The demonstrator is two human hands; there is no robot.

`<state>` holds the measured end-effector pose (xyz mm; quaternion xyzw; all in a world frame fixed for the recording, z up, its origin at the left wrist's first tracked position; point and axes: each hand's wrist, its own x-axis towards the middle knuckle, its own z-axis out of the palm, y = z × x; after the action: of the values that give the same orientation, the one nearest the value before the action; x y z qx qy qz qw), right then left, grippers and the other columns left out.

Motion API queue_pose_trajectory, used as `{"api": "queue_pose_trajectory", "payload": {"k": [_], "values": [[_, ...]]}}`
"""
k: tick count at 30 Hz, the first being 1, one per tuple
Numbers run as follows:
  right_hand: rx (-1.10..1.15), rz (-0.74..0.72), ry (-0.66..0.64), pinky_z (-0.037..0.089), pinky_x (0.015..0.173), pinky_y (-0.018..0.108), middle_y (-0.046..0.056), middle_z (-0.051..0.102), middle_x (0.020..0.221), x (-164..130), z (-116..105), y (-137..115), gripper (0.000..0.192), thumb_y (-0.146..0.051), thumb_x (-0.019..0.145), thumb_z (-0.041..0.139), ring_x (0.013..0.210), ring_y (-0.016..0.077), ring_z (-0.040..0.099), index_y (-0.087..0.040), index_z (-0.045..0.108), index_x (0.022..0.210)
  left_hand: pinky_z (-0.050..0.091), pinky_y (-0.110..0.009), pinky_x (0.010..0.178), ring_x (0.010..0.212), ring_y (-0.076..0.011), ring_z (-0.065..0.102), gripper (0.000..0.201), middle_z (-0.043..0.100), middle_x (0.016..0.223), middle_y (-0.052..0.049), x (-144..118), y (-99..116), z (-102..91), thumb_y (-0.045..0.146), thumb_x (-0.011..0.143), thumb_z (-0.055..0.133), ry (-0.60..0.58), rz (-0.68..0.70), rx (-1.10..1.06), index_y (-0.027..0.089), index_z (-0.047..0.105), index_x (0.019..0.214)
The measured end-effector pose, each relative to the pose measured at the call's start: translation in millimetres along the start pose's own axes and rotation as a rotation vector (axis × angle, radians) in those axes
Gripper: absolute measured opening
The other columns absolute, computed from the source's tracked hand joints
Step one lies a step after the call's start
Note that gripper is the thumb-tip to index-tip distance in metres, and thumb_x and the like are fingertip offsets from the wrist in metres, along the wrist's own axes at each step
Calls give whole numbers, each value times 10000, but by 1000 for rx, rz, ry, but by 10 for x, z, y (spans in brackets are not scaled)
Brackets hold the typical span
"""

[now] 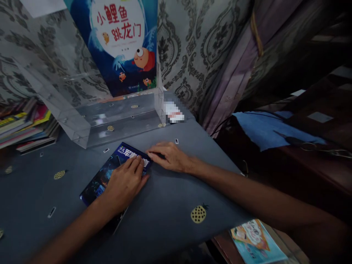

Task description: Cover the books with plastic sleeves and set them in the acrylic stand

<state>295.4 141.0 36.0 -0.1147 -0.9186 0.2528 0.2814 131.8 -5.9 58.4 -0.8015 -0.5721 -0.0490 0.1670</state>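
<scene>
A dark blue book (102, 176) with white Chinese lettering on its cover lies at a slant on the grey tabletop. My left hand (127, 178) rests flat across its cover, fingers stretched out and covering part of the title. At the book's upper right corner is my right hand (170, 157), slightly blurred, with thumb and forefinger brought together at the corner. The underside of that pinch is hidden.
Behind the book stands a clear acrylic rack (121, 128) holding an upright blue picture book (129, 69) with orange fish. Stacked books (26, 126) lie at left. A purple curtain (233, 80) hangs at right; below the table edge is another book (257, 242).
</scene>
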Motion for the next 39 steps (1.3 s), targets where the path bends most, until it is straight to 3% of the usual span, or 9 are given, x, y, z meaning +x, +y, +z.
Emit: {"api": "queue_pose_trajectory", "payload": {"k": [3, 7, 12, 14, 17, 24, 29, 33, 39], "values": [[4, -14, -1, 478, 736, 263, 47, 732, 791, -7, -3, -6, 272, -273, 1015, 477, 728, 150, 651, -160, 725, 1006, 552, -449, 1024, 1306, -307, 587, 563, 597, 1429, -192, -225, -175, -84, 458, 992, 544, -94, 89, -122, 77, 539, 1407], [8, -30, 10, 457, 707, 255, 38, 721, 758, -2, -1, 2, 272, -269, 1010, 480, 692, 138, 636, -157, 726, 987, 506, -533, 1072, 1405, -322, 493, 826, 445, 1580, -102, -647, -478, -338, 581, 891, 656, -264, 171, -325, 299, 299, 1580], [3, -46, 38, 453, 710, 267, 29, 681, 696, 14, 3, 10, 306, -288, 1017, 469, 656, 138, 600, -155, 720, 902, 438, -585, 1121, 1458, -342, 415, 905, 391, 1615, -50, -1098, -622, -477, 410, 846, 748, -405, 70, -379, 395, 231, 1589], [6, -43, 36, 456, 710, 269, 29, 673, 695, 18, 6, 9, 310, -281, 1019, 465, 655, 139, 596, -155, 713, 883, 434, -594, 1120, 1471, -342, 393, 858, 381, 1621, -38, -1198, -609, -400, 356, 868, 716, -386, 24, -342, 411, 244, 1582], [-18, -52, 54, 469, 730, 282, 43, 673, 718, 22, 17, 20, 312, -277, 1021, 468, 690, 151, 606, -152, 709, 866, 464, -558, 1099, 1462, -330, 410, 780, 402, 1612, -39, -1257, -591, -256, 399, 911, 661, -327, 67, -322, 404, 259, 1580], [-99, -21, 57, 490, 843, 361, 102, 737, 947, 45, 31, 88, 272, -283, 1030, 483, 895, 211, 651, -145, 716, 1060, 485, -495, 1056, 1406, -292, 486, 637, 495, 1552, -59, -1105, -518, -90, 544, 1010, 449, -183, 102, -146, 375, 245, 1589], [-123, 33, -17, 488, 909, 413, 112, 728, 1056, 61, 19, 109, 326, -339, 1062, 430, 1014, 236, 644, -164, 686, 1161, 516, -471, 971, 1308, -290, 567, 544, 593, 1465, -55, -900, -371, -33, 590, 1032, 313, -108, 93, 1, 341, 471, 1489], [-107, 47, -27, 486, 957, 443, 113, 712, 1145, 56, 23, 127, 317, -333, 1061, 430, 1079, 247, 629, -178, 663, 1212, 504, -472, 979, 1314, -293, 549, 504, 618, 1434, -42, -829, -248, -42, 573, 1035, 334, -51, 76, 6, 317, 575, 1397], [-121, 32, -31, 476, 993, 473, 119, 708, 1174, 55, 53, 156, 306, -336, 1052, 446, 1122, 264, 618, -173, 658, 1201, 530, -439, 969, 1235, -251, 608, 336, 695, 1305, -70, -802, -129, -93, 360, 1053, 447, 57, 66, -167, 226, 645, 1289]]}}
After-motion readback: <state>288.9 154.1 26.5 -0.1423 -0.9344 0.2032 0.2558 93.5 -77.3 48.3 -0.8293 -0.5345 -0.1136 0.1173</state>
